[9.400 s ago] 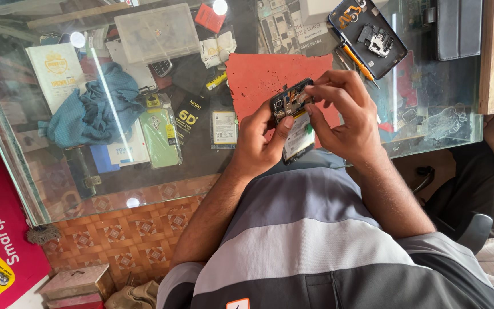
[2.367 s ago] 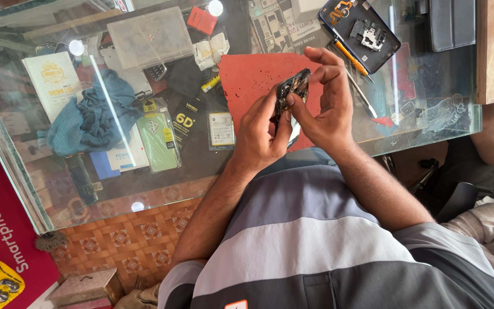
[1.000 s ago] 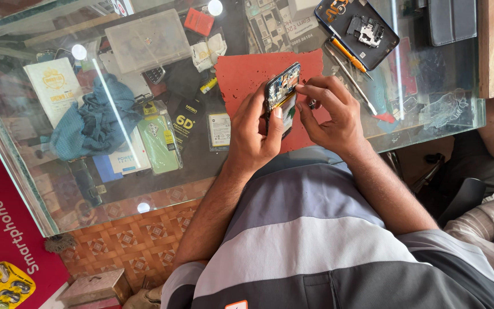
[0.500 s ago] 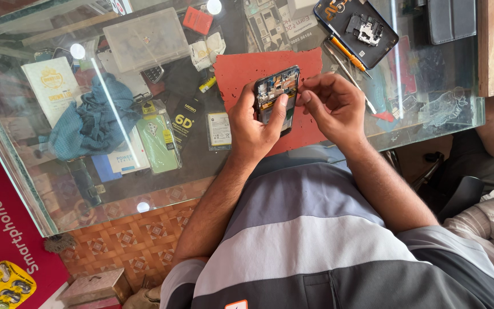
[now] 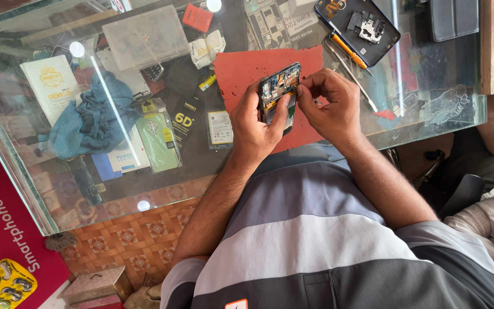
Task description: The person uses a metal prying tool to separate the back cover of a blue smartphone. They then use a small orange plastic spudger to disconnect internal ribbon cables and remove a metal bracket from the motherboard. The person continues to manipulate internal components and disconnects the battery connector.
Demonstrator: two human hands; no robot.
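Bare circuitry shows on the opened phone (image 5: pixel 279 90) that we grasp in our left hand (image 5: pixel 255 126), thumb laid up its near face and fingers wrapped behind, so the board faces up at us. Our right hand (image 5: pixel 331 106) has its fingertips (image 5: pixel 303 90) pinched together at the phone's right edge, touching it; whether they nip some small part there we cannot tell. Half a second ago the phone sat a little lower and more tilted, and the right fingers were spread near its side; now it stands straighter and the fingers have closed in on the upper right corner. Some seconds back we held it lower still, nearer the body and turned on edge. Under both hands lies the red mat (image 5: pixel 246 71) on the glass counter (image 5: pixel 190 166), unmoved. Far right of the hands rests a dark phone shell (image 5: pixel 338 17) with a loose metal part in it, and beside it an orange-handled screwdriver (image 5: pixel 343 47) and a thin metal tool (image 5: pixel 353 74). To the left, beneath the glass, we see a blue cloth (image 5: pixel 92 114), a green packet (image 5: pixel 158 143) and a clear plastic box (image 5: pixel 147 37).
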